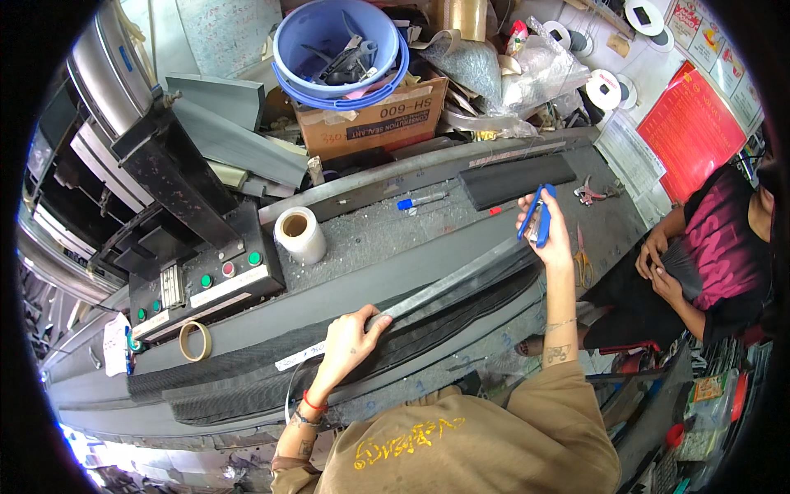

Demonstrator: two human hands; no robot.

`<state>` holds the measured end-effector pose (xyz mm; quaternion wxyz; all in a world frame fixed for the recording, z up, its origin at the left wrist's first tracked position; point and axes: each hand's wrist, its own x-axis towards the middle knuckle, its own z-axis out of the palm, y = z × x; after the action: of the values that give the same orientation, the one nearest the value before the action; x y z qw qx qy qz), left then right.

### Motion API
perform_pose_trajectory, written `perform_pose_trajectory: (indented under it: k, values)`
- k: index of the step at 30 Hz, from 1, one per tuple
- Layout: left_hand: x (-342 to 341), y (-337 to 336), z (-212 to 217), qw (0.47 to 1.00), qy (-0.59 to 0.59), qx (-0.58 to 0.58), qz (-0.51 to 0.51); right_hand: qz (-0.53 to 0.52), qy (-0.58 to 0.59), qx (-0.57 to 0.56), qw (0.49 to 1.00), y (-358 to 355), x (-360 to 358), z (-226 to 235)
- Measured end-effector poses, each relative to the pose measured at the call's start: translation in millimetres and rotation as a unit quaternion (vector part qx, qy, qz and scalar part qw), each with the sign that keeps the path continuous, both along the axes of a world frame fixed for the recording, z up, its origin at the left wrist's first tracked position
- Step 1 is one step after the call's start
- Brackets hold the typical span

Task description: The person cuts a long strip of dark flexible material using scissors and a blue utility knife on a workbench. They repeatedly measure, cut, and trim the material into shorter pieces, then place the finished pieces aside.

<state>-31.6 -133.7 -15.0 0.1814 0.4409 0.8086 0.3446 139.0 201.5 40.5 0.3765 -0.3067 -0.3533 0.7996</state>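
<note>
1. find the pale grey strip [453, 284] slanting over the bench [354, 239], between left hand [354, 337] and right hand [553, 235], along black mesh [230, 399]; cannot tell any contact between strip and mesh.
2. note left hand closed on the nearer end of the strip, thumb laid on top, beside a white marked label [300, 358].
3. note right hand wrapped around a blue stapler [535, 218], right by the farther end of the strip; cannot tell any bite of the stapler on it.
4. seems light and thin, fairly straight over this span, so probably springy lengthwise yet easy to bend or twist sideways.
5. looks smooth and slightly shiny, so may slip under a loose pinch; hardly fragile, but perhaps prone to creasing under a hard squeeze.
6. best taken by both long edges, close to each end, thumb flat on top, to limit sagging and twisting.
7. mind the raised rail [411, 174] along the back and the bench's front edge just before the torso.
8. expect the most room on the grey stretch behind the strip, past the film roll [300, 235] and the blue-capped marker [424, 200].
9. on the right, watch for scissors [583, 265] near the right forearm, and farther off, well apart, a co-worker's hands [665, 263].
</note>
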Motion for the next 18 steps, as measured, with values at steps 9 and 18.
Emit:
perform_pose_trajectory:
  k: [9, 18]
  values:
    - [13, -3, -5, 0.988, 0.138, 0.069, -0.019, 0.197, -0.364, 0.534, 0.737, -123, -10, -15]
    - [31, 14, 37, 0.987, 0.127, 0.092, -0.043, 0.103, -0.328, 0.652, 0.676, -129, 2, 28]
